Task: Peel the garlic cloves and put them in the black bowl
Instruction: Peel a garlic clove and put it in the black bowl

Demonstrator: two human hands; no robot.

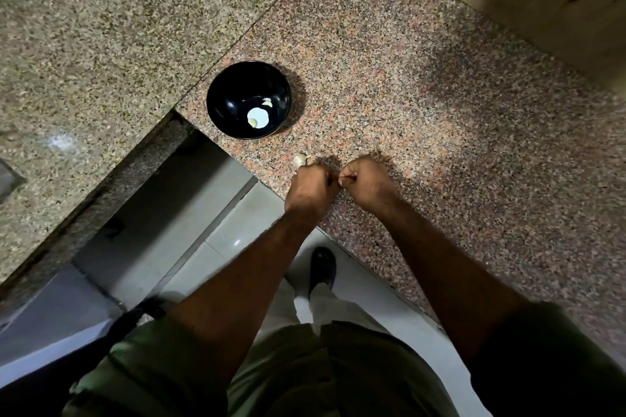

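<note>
Two curled hands meeting knuckle to knuckle, left hand (310, 184), right hand (367, 181), whatever they pinch hidden, garlic clove (300, 159) just beside the left, black bowl (223, 91) near on granite worktop (440, 112)

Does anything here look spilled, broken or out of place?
Nothing stands out. The black bowl sits upright on the counter with pale garlic pieces inside, and one garlic clove lies beside the left hand.

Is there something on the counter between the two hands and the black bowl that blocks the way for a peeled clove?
Nothing visible blocks it. Bare speckled granite counter lies between the hands and the round black bowl; one pale garlic piece sits beside the left hand.
</note>
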